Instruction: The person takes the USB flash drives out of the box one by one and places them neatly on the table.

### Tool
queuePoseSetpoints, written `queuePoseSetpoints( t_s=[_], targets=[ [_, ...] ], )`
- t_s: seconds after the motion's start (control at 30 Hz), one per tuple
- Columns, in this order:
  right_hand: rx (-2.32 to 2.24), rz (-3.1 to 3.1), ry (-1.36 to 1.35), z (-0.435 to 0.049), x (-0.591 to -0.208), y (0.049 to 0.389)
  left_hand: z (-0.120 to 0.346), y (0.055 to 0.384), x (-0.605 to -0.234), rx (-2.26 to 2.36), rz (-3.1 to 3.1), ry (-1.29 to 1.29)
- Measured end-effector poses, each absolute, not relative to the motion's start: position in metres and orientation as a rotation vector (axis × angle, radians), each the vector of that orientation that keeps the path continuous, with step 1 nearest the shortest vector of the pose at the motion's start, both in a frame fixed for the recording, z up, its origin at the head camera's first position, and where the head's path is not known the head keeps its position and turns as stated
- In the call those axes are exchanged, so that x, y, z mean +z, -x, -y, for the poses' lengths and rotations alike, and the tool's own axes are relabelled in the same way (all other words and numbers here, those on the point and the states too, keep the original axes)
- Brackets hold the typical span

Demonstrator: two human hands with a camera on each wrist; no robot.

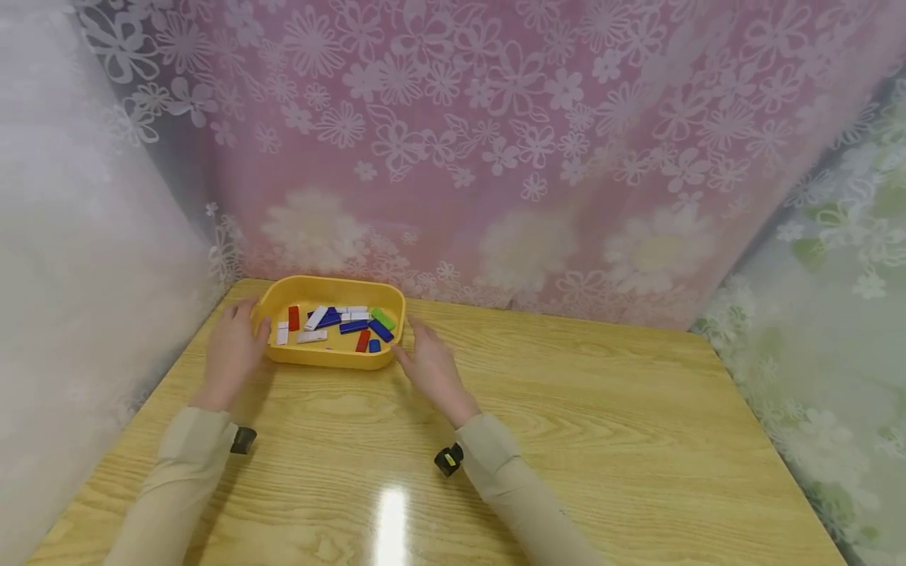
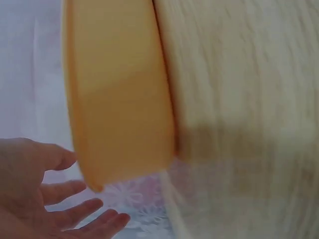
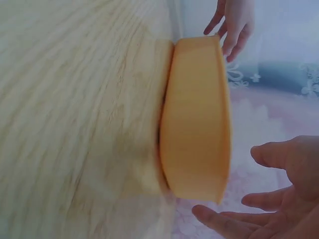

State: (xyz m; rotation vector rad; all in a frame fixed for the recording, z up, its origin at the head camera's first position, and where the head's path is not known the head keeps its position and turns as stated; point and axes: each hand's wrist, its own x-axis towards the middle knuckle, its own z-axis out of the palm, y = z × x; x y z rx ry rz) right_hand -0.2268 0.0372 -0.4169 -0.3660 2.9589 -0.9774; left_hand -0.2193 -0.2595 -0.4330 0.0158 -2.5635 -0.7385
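A yellow plastic basin with rounded corners stands on the wooden table near its back left corner. Inside lie several small bar-shaped pieces, such as a red one, a white one, a blue one and a green one. My left hand is at the basin's left end, thumb close to the rim; in the left wrist view its fingers are spread. At the right end is my right hand, and the right wrist view shows its fingers apart and loosely bent beside the basin.
A pink curtain with white flowers hangs right behind the table's back edge. Pale flowered cloth hangs at the right side, and whitish cloth at the left. The wooden table extends to the right of the basin.
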Motion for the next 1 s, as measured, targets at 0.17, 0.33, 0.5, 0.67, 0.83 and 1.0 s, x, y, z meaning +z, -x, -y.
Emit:
queuePoseSetpoints(
  t_s=[0.17, 0.33, 0.5, 0.67, 0.83, 1.0],
  targets=[
    [-1.013, -2.917, 0.334, -0.023, -0.423, 0.238, 0.27, 0.222, -0.44, -0.805, 2.618, -0.051],
    [-1.064, -2.878, 0.319, -0.016, -0.428, 0.242, 0.273, 0.224, -0.444, -0.874, 2.663, -0.096],
    [-1.083, -2.841, 0.322, -0.014, -0.43, 0.244, 0.275, 0.226, -0.447, -0.894, 2.68, -0.148],
    [-1.078, -2.82, 0.303, -0.016, -0.43, 0.244, 0.274, 0.224, -0.444, -0.898, 2.707, -0.136],
    [-1.072, -2.818, 0.295, -0.019, -0.429, 0.243, 0.272, 0.223, -0.44, -0.884, 2.747, -0.068],
    [-1.075, -2.822, 0.277, -0.025, -0.428, 0.245, 0.268, 0.225, -0.44, -0.867, 2.756, -0.041]
  ],
)
